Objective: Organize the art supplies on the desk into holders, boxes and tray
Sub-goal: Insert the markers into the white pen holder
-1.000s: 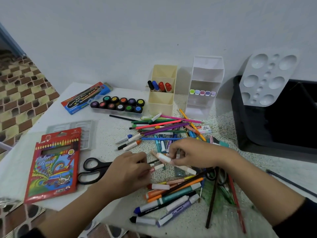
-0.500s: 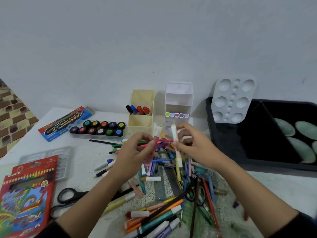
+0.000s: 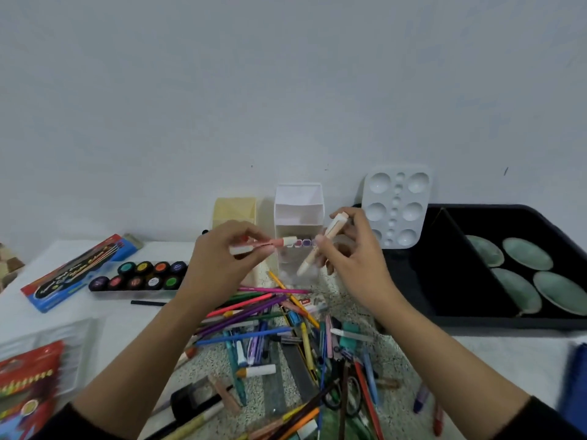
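My left hand (image 3: pixel 222 265) pinches a pink-and-white marker (image 3: pixel 279 242) held level in the air. A peach marker (image 3: pixel 320 246) stands tilted in the grip of my right hand (image 3: pixel 355 258). Both hands hover just in front of the white tiered holder (image 3: pixel 298 204), which shows a row of purple marker caps (image 3: pixel 305 242). The cream holder (image 3: pixel 235 209) stands to its left, partly hidden by my left hand. A pile of pens, markers and coloured pencils (image 3: pixel 273 325) lies on the desk below my hands.
A black tray (image 3: pixel 476 319) holding green oval dishes sits at the right, with a white paint palette (image 3: pixel 397 208) leaning on it. A set of paint pots (image 3: pixel 139 277), a blue pencil box (image 3: pixel 73 271) and a red pencil box (image 3: pixel 28 385) lie at the left. Scissors (image 3: pixel 346 392) lie in the pile.
Both hands have lifted from the pile, each with a marker, and moved up and back to the white holder. The camera has tilted upward.
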`<action>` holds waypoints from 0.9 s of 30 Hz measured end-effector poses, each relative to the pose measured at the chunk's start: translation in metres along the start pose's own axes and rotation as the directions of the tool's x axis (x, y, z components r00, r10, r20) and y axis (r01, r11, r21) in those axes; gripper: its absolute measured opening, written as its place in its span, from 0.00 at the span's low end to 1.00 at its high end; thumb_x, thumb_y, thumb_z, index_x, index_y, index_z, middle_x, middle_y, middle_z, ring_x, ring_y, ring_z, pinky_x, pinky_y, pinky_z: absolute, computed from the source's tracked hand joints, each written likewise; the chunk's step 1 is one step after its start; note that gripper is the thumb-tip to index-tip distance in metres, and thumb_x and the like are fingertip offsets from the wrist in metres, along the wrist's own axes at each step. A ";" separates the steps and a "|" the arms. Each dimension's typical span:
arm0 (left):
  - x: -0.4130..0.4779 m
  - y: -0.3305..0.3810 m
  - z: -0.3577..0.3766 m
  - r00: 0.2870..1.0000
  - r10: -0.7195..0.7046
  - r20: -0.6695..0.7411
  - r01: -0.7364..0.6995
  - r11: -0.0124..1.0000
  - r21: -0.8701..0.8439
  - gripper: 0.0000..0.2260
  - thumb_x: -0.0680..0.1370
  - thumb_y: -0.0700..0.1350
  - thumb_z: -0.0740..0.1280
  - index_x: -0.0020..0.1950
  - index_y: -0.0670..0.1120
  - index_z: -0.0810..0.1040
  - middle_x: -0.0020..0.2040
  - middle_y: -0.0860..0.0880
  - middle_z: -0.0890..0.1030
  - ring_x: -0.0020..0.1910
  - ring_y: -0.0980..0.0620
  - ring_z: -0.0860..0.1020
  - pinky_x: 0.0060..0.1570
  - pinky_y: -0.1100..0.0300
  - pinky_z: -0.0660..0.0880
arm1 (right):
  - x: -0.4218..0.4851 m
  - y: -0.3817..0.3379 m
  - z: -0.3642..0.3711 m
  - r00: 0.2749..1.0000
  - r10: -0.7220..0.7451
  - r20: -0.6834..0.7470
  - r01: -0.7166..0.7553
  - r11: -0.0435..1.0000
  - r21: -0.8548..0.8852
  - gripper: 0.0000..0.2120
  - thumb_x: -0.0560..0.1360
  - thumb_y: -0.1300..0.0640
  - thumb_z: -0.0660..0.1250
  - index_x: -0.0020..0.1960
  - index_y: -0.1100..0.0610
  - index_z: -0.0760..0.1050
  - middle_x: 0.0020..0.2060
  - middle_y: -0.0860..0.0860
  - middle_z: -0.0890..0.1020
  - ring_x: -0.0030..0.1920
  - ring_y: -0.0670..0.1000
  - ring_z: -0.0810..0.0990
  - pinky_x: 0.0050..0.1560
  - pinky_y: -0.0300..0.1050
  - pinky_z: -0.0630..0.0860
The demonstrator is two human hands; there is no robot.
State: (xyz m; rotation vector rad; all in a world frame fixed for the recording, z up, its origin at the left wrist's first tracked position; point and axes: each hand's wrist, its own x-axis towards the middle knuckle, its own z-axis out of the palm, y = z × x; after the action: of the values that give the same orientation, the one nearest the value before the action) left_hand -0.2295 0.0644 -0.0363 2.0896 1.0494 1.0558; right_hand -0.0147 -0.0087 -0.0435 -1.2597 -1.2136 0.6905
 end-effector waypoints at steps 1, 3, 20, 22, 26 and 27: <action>0.001 0.000 0.000 1.000 0.003 -0.024 -0.003 1.000 -0.010 0.02 0.74 0.51 0.75 0.45 0.55 0.84 0.45 0.58 0.82 0.48 0.58 0.80 0.51 0.59 0.77 | 0.001 0.001 0.002 1.000 -0.019 -0.015 0.019 1.000 0.007 0.11 0.80 0.60 0.68 0.58 0.51 0.69 0.45 0.50 0.82 0.37 0.55 0.85 0.39 0.58 0.81; 0.001 0.000 0.000 0.999 0.016 -0.046 -0.018 0.999 -0.044 0.02 0.75 0.48 0.75 0.46 0.55 0.84 0.46 0.57 0.82 0.48 0.56 0.80 0.50 0.52 0.79 | 0.003 0.003 0.005 0.998 -0.053 -0.031 0.054 0.998 0.023 0.06 0.81 0.57 0.66 0.57 0.50 0.71 0.44 0.51 0.83 0.42 0.57 0.86 0.45 0.63 0.82; 0.016 -0.006 0.013 0.954 0.288 -0.080 -0.268 0.944 0.194 0.04 0.75 0.43 0.77 0.47 0.48 0.84 0.43 0.57 0.81 0.42 0.58 0.77 0.41 0.61 0.76 | 0.012 0.015 0.020 0.892 -0.442 0.096 0.425 0.747 -0.511 0.04 0.80 0.65 0.68 0.54 0.60 0.79 0.51 0.51 0.77 0.45 0.46 0.76 0.45 0.38 0.75; 0.018 -0.006 0.013 0.951 0.300 -0.077 -0.278 0.936 0.214 0.04 0.74 0.44 0.77 0.48 0.48 0.85 0.43 0.57 0.81 0.42 0.61 0.75 0.40 0.66 0.75 | 0.015 0.016 0.019 0.895 -0.433 0.106 0.419 0.738 -0.529 0.06 0.79 0.66 0.68 0.55 0.60 0.79 0.52 0.51 0.76 0.44 0.42 0.74 0.45 0.32 0.74; 0.022 -0.011 0.013 0.956 0.293 -0.002 -0.284 0.929 0.237 0.06 0.76 0.45 0.75 0.53 0.49 0.85 0.47 0.54 0.79 0.43 0.60 0.75 0.43 0.66 0.74 | 0.021 0.017 0.016 0.918 -0.359 0.170 0.392 0.747 -0.538 0.10 0.79 0.64 0.68 0.59 0.55 0.76 0.49 0.46 0.79 0.44 0.38 0.74 0.47 0.35 0.74; 0.023 -0.012 0.013 0.955 0.295 0.024 -0.291 0.925 0.245 0.08 0.76 0.44 0.75 0.55 0.48 0.85 0.47 0.53 0.78 0.43 0.59 0.75 0.44 0.66 0.74 | 0.022 0.018 0.017 0.920 -0.348 0.181 0.388 0.739 -0.550 0.11 0.79 0.64 0.68 0.59 0.54 0.75 0.48 0.46 0.79 0.44 0.41 0.75 0.46 0.42 0.76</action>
State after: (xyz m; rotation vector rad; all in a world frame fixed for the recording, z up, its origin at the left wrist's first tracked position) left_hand -0.2150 0.0879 -0.0433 2.5039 0.9314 1.1286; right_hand -0.0203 0.0211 -0.0561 -1.4232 -1.7526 0.0505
